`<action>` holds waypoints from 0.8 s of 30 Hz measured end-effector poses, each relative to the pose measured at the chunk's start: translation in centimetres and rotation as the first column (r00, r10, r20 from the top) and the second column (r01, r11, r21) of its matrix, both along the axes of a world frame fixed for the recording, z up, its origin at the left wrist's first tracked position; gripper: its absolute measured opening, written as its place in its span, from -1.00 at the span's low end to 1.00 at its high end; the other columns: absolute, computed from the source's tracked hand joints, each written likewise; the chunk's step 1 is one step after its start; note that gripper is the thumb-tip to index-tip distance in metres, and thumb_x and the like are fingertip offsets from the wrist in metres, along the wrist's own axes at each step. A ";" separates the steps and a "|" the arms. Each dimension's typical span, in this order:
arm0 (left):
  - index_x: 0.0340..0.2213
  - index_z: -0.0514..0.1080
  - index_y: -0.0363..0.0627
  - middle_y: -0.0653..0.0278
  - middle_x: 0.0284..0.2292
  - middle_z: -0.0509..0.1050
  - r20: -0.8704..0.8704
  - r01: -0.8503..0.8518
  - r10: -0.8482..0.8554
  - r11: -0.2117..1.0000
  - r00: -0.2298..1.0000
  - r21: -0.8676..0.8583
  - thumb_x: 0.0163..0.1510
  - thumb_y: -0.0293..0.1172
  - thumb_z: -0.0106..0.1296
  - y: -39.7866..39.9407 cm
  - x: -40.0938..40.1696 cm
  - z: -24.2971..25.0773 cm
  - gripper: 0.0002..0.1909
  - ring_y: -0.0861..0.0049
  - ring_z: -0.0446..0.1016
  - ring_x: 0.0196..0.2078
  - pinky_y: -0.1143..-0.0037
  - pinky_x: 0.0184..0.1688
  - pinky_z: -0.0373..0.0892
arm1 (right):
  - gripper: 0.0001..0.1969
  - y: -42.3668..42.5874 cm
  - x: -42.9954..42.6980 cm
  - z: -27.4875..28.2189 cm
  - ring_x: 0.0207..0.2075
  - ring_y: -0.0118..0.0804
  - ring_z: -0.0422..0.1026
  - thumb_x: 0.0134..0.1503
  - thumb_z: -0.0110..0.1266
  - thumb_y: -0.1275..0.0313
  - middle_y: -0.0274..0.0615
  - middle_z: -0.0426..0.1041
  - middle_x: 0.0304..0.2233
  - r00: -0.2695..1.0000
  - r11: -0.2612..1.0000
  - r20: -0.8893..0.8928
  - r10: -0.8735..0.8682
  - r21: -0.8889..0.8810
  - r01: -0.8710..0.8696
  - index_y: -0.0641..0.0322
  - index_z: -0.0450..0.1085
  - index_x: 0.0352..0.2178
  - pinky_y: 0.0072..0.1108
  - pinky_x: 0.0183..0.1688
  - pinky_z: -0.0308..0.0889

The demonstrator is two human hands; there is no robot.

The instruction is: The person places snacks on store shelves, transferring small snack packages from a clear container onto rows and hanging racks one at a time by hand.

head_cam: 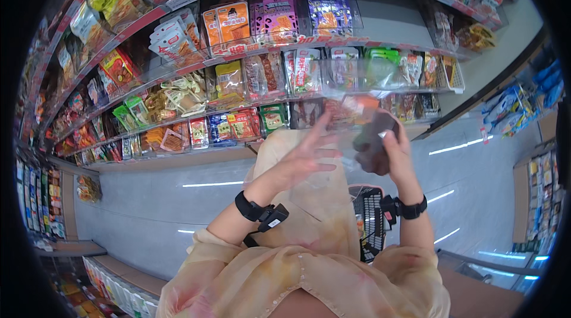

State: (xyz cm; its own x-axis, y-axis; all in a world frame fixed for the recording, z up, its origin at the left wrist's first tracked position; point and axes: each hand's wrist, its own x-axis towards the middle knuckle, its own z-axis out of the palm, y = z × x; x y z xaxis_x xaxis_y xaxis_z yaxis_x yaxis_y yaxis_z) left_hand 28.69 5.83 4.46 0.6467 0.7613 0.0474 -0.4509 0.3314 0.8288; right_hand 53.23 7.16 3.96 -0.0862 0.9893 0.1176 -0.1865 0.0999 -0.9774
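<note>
My right hand [400, 151] grips a clear plastic food pack [372, 144] with dark brown contents, blurred by motion, in front of the lowest shelf. To its left, my left hand [305, 153] has its fingers spread and holds nothing; it too is blurred. The pack's transparent part reaches toward the left fingers, and I cannot tell whether they touch it. Behind both hands stand rows of packaged snacks, among them red-and-white packets [307, 68] and a green packet [382, 61]. Black bands with small devices circle both wrists.
A black shopping basket [372, 220] with a pink rim sits on the floor beside my right side, with some packets inside. Curved tiers of snack shelves [267, 102] run across the front and left. Blue bags [508, 104] hang at the right. Grey floor [156, 202] lies below.
</note>
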 end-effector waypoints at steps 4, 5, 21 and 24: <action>0.23 -0.19 0.24 0.03 0.14 0.00 -0.298 -0.018 0.213 0.839 0.931 0.544 -0.29 0.00 0.25 -0.4 3.4 1.5 0.13 0.07 0.03 0.15 0.14 0.17 -0.04 | -0.63 -2.7 2.6 1.2 -0.30 -0.27 0.46 0.15 -0.01 0.23 -0.15 0.40 -0.24 0.968 0.951 -0.032 -0.248 -0.201 0.237 0.28 0.24 -0.13 -0.48 -0.26 0.39; 0.21 -0.12 0.21 0.00 0.14 -0.03 -0.397 0.051 0.423 0.629 0.815 0.776 -0.31 -0.01 0.25 -0.8 4.3 1.9 0.09 0.03 -0.02 0.16 0.11 0.15 -0.04 | -0.63 -3.1 3.6 -0.2 -0.30 -0.27 0.46 0.15 -0.01 0.23 -0.15 0.40 -0.24 0.971 0.954 -0.016 -0.237 -0.191 0.230 0.28 0.24 -0.13 -0.48 -0.26 0.39; 0.16 -0.02 0.00 0.12 0.14 0.02 -0.216 -0.045 0.172 0.869 0.961 0.492 -0.31 -0.06 0.31 1.4 10.4 -1.7 0.05 0.24 -0.02 0.21 0.29 0.17 0.00 | -0.54 -5.0 7.1 3.3 0.01 -0.23 0.29 0.10 0.00 0.47 -0.08 0.25 0.00 0.953 0.993 -0.281 -0.114 0.002 0.119 0.28 0.10 0.03 -0.45 0.06 0.21; 0.17 -0.07 -0.04 0.21 0.13 0.04 -0.201 -0.011 0.102 0.913 0.974 0.409 -0.26 -0.13 0.28 0.3 11.3 -1.1 0.03 0.32 -0.03 0.21 0.33 0.17 -0.02 | -0.55 -1.6 5.3 3.3 0.05 -0.33 0.23 0.12 0.02 0.46 -0.13 0.27 -0.01 0.929 0.940 -0.238 -0.285 0.121 0.319 0.36 0.11 0.02 -0.53 0.08 0.13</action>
State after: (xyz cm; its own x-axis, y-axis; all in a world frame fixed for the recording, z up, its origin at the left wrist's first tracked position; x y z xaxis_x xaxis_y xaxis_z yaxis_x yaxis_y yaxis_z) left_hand 40.01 6.14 3.39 0.6324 0.7417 0.2237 -0.2566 -0.0719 0.9638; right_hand 58.55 5.56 7.28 0.2581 0.9322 0.2538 -0.3262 0.3314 -0.8853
